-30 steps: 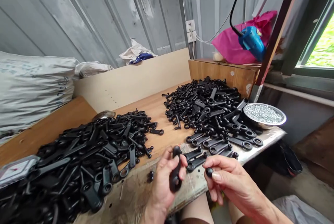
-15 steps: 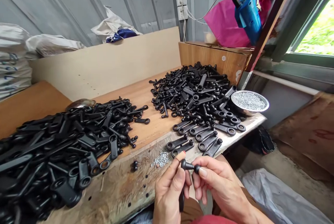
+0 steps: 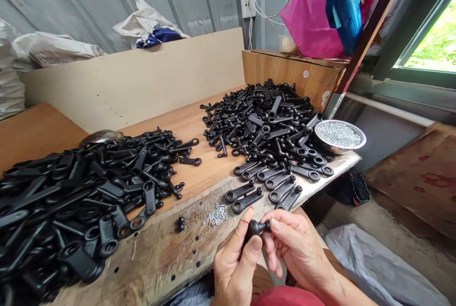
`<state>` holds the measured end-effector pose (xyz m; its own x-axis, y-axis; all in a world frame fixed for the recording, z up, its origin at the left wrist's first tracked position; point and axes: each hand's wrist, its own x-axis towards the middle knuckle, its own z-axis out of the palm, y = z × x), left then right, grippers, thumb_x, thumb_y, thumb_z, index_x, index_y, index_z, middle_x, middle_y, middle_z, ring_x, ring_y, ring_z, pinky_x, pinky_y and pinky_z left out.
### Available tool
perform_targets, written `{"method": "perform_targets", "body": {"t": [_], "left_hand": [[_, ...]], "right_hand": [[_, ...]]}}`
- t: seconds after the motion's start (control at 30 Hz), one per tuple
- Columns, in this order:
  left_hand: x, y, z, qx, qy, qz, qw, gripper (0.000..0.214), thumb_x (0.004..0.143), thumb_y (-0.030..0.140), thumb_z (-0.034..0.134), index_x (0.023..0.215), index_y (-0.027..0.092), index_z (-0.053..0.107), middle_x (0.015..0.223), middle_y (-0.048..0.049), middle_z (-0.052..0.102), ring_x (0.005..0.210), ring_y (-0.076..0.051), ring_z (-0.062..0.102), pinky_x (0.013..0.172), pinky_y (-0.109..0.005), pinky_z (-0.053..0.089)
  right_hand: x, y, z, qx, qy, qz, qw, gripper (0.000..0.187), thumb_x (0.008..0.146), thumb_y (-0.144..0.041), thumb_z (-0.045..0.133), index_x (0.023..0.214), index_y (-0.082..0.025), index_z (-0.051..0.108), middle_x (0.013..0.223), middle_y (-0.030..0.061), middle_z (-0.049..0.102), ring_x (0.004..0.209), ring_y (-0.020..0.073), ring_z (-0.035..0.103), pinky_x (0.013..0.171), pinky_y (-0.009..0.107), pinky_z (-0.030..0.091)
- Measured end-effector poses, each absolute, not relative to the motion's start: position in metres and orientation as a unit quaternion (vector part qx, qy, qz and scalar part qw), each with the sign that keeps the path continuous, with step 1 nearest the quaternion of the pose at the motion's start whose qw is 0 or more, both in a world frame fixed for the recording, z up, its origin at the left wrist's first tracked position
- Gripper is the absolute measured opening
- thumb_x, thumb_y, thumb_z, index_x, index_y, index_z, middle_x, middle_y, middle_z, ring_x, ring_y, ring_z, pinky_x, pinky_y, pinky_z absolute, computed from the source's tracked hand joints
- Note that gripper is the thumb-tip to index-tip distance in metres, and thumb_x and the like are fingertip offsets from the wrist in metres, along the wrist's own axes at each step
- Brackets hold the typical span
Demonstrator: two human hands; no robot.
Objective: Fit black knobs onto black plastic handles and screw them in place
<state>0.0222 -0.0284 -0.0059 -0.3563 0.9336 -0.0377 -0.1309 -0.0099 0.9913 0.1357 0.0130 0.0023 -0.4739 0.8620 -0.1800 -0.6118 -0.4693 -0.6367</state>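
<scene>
My left hand (image 3: 235,263) is closed around a black plastic crank handle (image 3: 254,231), its round end showing between thumb and forefinger. From the other side, my right hand (image 3: 299,246) pinches the narrow knob end (image 3: 265,225) of the same piece. Most of the handle is hidden by my fingers. Just beyond my hands, several crank arms (image 3: 247,200) lie in rows at the bench edge. Left of them is a small heap of silver pins (image 3: 216,215). Small black knobs (image 3: 180,224) sit farther left.
A big pile of black handles (image 3: 89,201) covers the left of the bench, and another pile (image 3: 263,116) stands at the back right. A metal bowl of pins (image 3: 340,135) rests at the right edge. A blue power tool (image 3: 345,14) hangs above, before a pink bag (image 3: 302,25).
The crank handle has turned between my hands, and its round end now faces more toward me. My hands have drawn slightly closer together. The view has shifted a little.
</scene>
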Motion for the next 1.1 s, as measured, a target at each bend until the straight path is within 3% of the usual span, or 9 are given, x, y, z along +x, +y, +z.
{"method": "perform_targets", "body": {"t": [0.1,0.2,0.27,0.53,0.73,0.83,0.97,1.03,1.1], "left_hand": [[0.024,-0.032,-0.010,0.367,0.550,0.628,0.409,0.034,0.071,0.036,0.068,0.103,0.025,0.067,0.087,-0.0037,0.069,0.085,-0.025,0.061,0.070,-0.031,0.050],[0.026,-0.035,-0.011,0.396,0.567,0.618,0.376,0.035,0.074,0.038,0.066,0.107,0.026,0.066,0.105,-0.0026,0.067,0.099,-0.025,0.058,0.091,-0.034,0.042],[0.026,-0.037,-0.010,0.416,0.572,0.603,0.369,0.036,0.075,0.040,0.064,0.109,0.027,0.064,0.110,-0.0017,0.065,0.103,-0.024,0.057,0.096,-0.034,0.038],[0.023,-0.036,-0.004,0.495,0.536,0.581,0.361,0.035,0.076,0.036,0.063,0.111,0.029,0.062,0.112,-0.0020,0.064,0.103,-0.027,0.057,0.099,-0.040,0.035],[0.026,-0.037,0.006,0.539,0.510,0.583,0.330,0.033,0.076,0.027,0.064,0.108,0.028,0.065,0.079,-0.0079,0.069,0.085,-0.027,0.062,0.083,-0.036,0.045],[0.031,-0.040,0.007,0.542,0.518,0.590,0.301,0.032,0.075,0.023,0.065,0.106,0.026,0.066,0.085,-0.0104,0.069,0.077,-0.027,0.062,0.079,-0.035,0.045],[0.032,-0.038,-0.003,0.563,0.525,0.575,0.276,0.032,0.076,0.025,0.063,0.108,0.026,0.066,0.090,-0.0112,0.070,0.081,-0.027,0.062,0.081,-0.035,0.043],[0.029,-0.033,-0.009,0.535,0.530,0.582,0.307,0.033,0.076,0.029,0.063,0.108,0.025,0.066,0.092,-0.0105,0.069,0.086,-0.027,0.060,0.083,-0.034,0.043],[0.025,-0.027,-0.014,0.448,0.533,0.581,0.421,0.034,0.074,0.034,0.066,0.106,0.025,0.067,0.093,-0.0087,0.069,0.089,-0.026,0.059,0.082,-0.032,0.044]], "right_hand": [[0.134,0.011,0.002,-0.239,-0.253,0.821,0.453,0.030,0.071,-0.038,0.069,0.070,-0.009,0.062,0.045,0.0005,0.057,0.032,0.0092,0.052,0.027,0.012,0.038],[0.133,0.007,0.004,-0.225,-0.251,0.827,0.449,0.029,0.073,-0.038,0.066,0.071,-0.009,0.063,0.044,0.0003,0.056,0.031,0.0080,0.051,0.028,0.011,0.037],[0.133,0.005,0.006,-0.226,-0.249,0.830,0.445,0.031,0.074,-0.039,0.065,0.068,-0.009,0.062,0.043,0.0004,0.056,0.030,0.0074,0.050,0.027,0.012,0.036],[0.140,0.004,0.003,-0.248,-0.238,0.839,0.422,0.037,0.070,-0.042,0.067,0.057,-0.009,0.057,0.040,-0.0015,0.051,0.026,0.0069,0.045,0.024,0.012,0.030],[0.145,0.001,0.003,-0.276,-0.229,0.840,0.408,0.038,0.066,-0.044,0.070,0.058,-0.010,0.055,0.039,-0.0022,0.051,0.026,0.0066,0.044,0.025,0.012,0.027],[0.146,0.000,0.004,-0.299,-0.245,0.828,0.406,0.039,0.066,-0.046,0.069,0.058,-0.010,0.055,0.037,-0.0027,0.049,0.026,0.0061,0.043,0.025,0.012,0.027],[0.144,0.002,0.002,-0.329,-0.265,0.804,0.419,0.042,0.068,-0.048,0.067,0.053,-0.011,0.053,0.035,-0.0030,0.047,0.025,0.0045,0.039,0.026,0.012,0.026],[0.142,0.006,0.002,-0.335,-0.268,0.799,0.421,0.043,0.068,-0.049,0.067,0.053,-0.011,0.053,0.036,-0.0034,0.047,0.025,0.0044,0.039,0.026,0.012,0.027],[0.141,0.011,0.001,-0.325,-0.282,0.805,0.409,0.043,0.068,-0.050,0.066,0.054,-0.011,0.053,0.037,-0.0025,0.049,0.026,0.0051,0.041,0.026,0.012,0.028]]}}
